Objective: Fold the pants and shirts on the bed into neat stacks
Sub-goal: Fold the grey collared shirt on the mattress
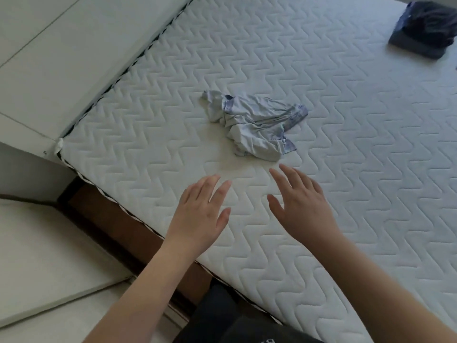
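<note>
Hands hovered unclenched, holding nothing; crumpled garment on the bed looked light, limp, best pinched at its banded edge.

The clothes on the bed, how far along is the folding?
Looks done: a dark folded stack sits at the mattress's far corner. In hand: nothing; the left hand and right hand are open, reaching toward the crumpled light garment without touching it. Left: folding that garment and stacking it.
</note>
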